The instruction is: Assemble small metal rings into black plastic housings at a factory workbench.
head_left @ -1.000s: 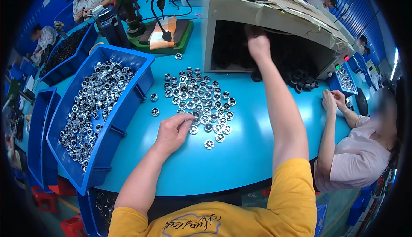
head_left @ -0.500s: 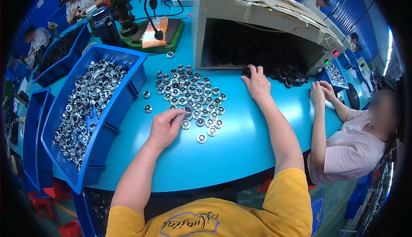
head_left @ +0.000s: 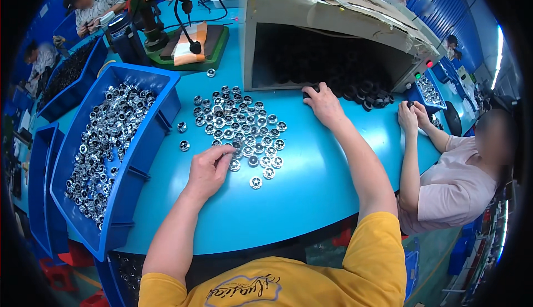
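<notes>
My left hand is closed in a pinch at the near left edge of a spread of small silver wheel hubs, with a darker-looking wheel hub at its fingertips. Star-shaped spokes show on some of the hubs. Farther right, my right hand reaches to the lower edge of a box's opening. Its thumb and fingers are closed round a small black ring, partly covered by the fingers. Beside it, more black rings lie heaped, spilling out of the box.
The pale, worn box stands at the back. A blue bin full of silver hubs is at left. Behind it stands a green bench press with an orange-and-white cloth. A co-worker sits close on the right, hands at the table.
My right hand has shifted slightly left along the box's lower edge. My left hand stays by the same hubs. The whole view has shifted a little, and the co-worker's hands now hold a dark piece.
</notes>
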Action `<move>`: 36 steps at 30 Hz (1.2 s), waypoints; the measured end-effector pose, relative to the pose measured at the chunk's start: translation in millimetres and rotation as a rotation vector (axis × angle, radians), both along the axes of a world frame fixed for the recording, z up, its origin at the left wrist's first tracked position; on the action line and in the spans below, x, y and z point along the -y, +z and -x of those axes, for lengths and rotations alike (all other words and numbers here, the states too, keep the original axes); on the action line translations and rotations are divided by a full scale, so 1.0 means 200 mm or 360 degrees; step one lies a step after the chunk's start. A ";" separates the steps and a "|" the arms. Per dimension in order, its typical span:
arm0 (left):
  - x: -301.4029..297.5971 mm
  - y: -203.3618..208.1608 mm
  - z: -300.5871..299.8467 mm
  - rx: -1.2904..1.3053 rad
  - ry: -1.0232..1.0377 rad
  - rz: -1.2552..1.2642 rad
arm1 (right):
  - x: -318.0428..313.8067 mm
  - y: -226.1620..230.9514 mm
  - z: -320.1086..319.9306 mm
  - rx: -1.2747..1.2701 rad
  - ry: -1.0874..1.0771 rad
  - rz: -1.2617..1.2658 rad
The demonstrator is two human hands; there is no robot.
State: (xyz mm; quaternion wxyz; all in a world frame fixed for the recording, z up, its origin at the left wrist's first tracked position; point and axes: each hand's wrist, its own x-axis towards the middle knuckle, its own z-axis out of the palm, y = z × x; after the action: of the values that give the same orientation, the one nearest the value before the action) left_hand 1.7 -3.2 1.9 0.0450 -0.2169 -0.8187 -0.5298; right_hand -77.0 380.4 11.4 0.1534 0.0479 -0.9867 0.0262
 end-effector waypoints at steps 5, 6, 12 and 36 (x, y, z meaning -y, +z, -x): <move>-0.01 0.01 0.00 -0.0045 -0.0011 0.0000 | 0.10 0.03 0.04 -0.0230 0.0227 0.0183; -0.01 0.01 0.00 -0.0044 -0.0013 0.0007 | 0.14 0.04 0.07 -0.0277 0.0232 0.0228; 0.00 0.01 0.00 -0.0034 -0.0027 -0.0007 | 0.28 0.09 0.19 -0.0344 0.0242 0.0272; 0.00 0.00 -0.01 0.0009 0.0004 0.0032 | -0.13 -0.01 -0.05 -0.0219 -0.0307 -0.0004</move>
State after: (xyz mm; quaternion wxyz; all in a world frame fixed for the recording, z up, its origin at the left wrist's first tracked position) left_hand 3.9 -2.8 1.7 0.0413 -0.2147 -0.8243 -0.5222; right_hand -66.5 406.4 10.3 0.2224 -0.0453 -0.9739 0.0068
